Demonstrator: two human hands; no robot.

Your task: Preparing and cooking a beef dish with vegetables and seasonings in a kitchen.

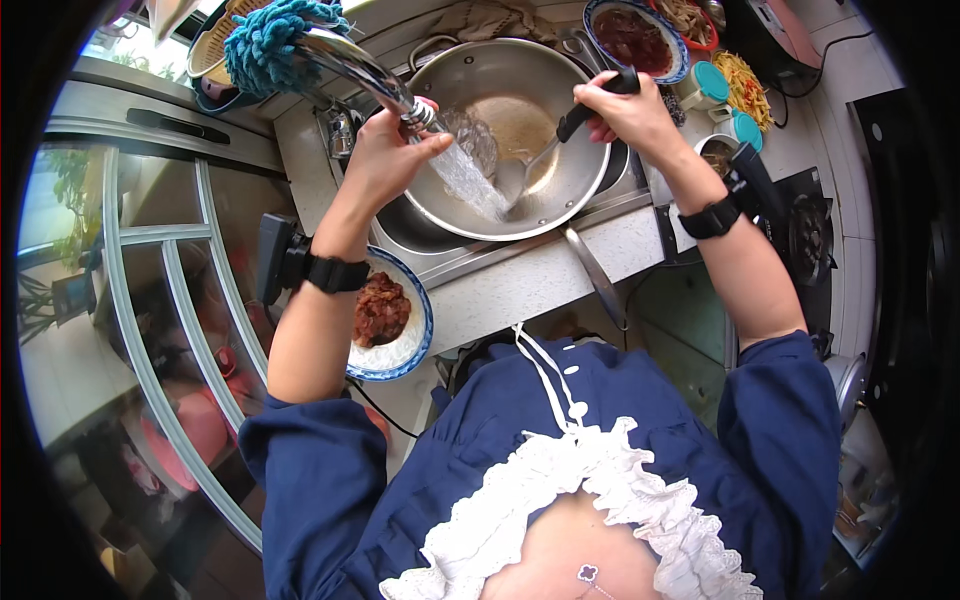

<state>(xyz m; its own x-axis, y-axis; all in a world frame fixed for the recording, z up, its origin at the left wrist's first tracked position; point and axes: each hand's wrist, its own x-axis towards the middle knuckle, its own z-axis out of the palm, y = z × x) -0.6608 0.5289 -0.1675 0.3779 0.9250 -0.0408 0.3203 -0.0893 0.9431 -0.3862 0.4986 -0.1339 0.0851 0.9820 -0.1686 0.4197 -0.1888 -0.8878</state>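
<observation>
A wide steel wok [525, 217] rests over the sink, its handle towards me, with some brownish liquid in it. My left hand [397, 150] grips the end of the chrome faucet [360, 71], and water pours from it into the wok. My right hand [626, 109] is closed around the black handle of a metal spatula or ladle [512, 180]; its head lies in the wok where the stream lands. At the lower left, beside my left forearm, a blue-rimmed bowl [425, 322] holds reddish-brown meat.
Behind the faucet hangs a teal fluffy cloth [259, 49]. At the back right stand a bowl of dark red pieces [634, 41], a red-rimmed dish [709, 30], shredded vegetables [750, 90] and teal-lidded jars [710, 81]. A gas burner [811, 229] is at the right, a window frame [165, 240] at the left.
</observation>
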